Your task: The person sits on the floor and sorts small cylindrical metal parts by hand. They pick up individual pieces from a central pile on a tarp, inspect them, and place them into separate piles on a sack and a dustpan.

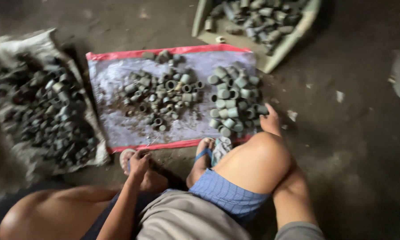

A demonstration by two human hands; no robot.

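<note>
- The right hand (270,119) reached past the bent knee to the near right edge of the grey mat (120,129); its fingers touched the nearest pieces of the stack of larger grey pipe fittings (233,100), which lay just ahead and to the left of the fingertips.
- Whether those fingers were spread or pinching a fitting could not be told; the view was blurred.
- The left hand (140,161) rested on the left foot's sandal (127,156), fingers curled loosely down over it, holding nothing that showed.
- The scattered smaller fittings (162,98) lay on the mat well beyond the left fingers.
- A sack of dark fittings (49,111) sat far left of them; a tray of fittings (257,20) stood well beyond the right fingers.
</note>
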